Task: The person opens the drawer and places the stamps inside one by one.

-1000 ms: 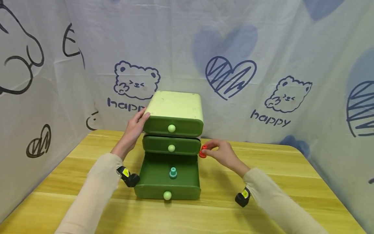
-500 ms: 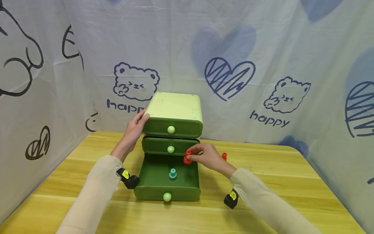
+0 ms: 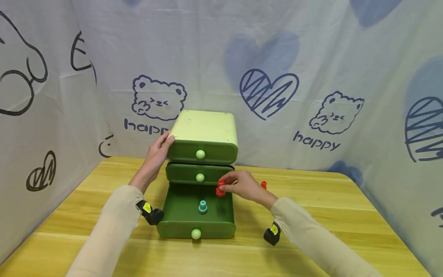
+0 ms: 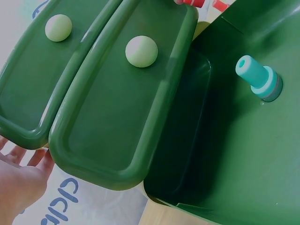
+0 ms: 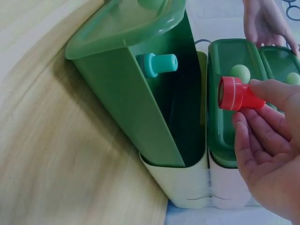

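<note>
In the head view, my right hand (image 3: 243,186) pinches a small red stepped cylinder (image 3: 220,189) over the right rear part of the pulled-out bottom drawer (image 3: 195,229). The right wrist view shows thumb and fingertips on its narrower end, the wide base (image 5: 228,93) free of them. A similar teal stepped cylinder (image 3: 202,207) stands upright in that drawer. My left hand (image 3: 155,157) rests with extended fingers along the upper left side of the green drawer cabinet (image 3: 205,125). Its fingers partly disappear behind the drawer fronts in the left wrist view.
Another red piece (image 3: 264,184) stands on the wooden table (image 3: 311,215), partly hidden by my right wrist. The middle drawer (image 3: 187,173) and top drawer (image 3: 183,151) are pushed in. A printed white cloth (image 3: 204,57) hangs behind the table.
My right hand has carried the red stepped cylinder left, from beside the cabinet to over the bottom drawer, uncovering another red piece behind it. My left hand stays at the cabinet's side.
</note>
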